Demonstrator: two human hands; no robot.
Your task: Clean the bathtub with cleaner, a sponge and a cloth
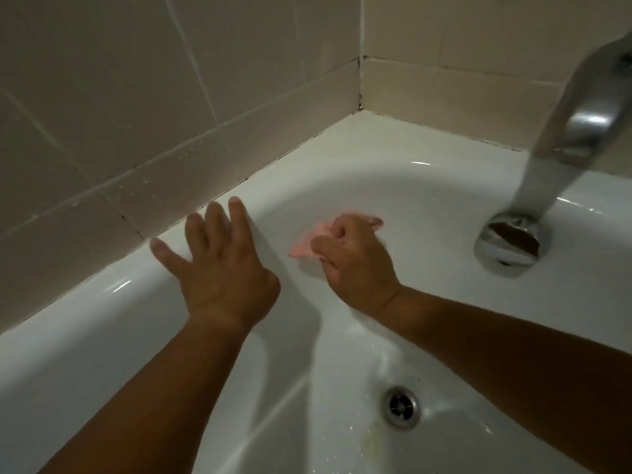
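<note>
The white bathtub [102, 302] fills the lower view, its rim running along the tiled wall. My left hand [219, 265] lies flat on that rim, fingers spread, holding nothing. My right hand [352, 261] is closed on a pink cloth [307, 242] and presses it against the tub's inner wall near the corner. Only the cloth's edges show past my fingers. No sponge or cleaner bottle is in sight.
A chrome spout [581, 107] reaches in from the upper right. Below it sits a round chrome overflow cap [511, 246]. The drain [400, 407] is at the tub's bottom, with yellowish staining beside it. Beige wall tiles [136, 97] with dark grout at the corner surround the tub.
</note>
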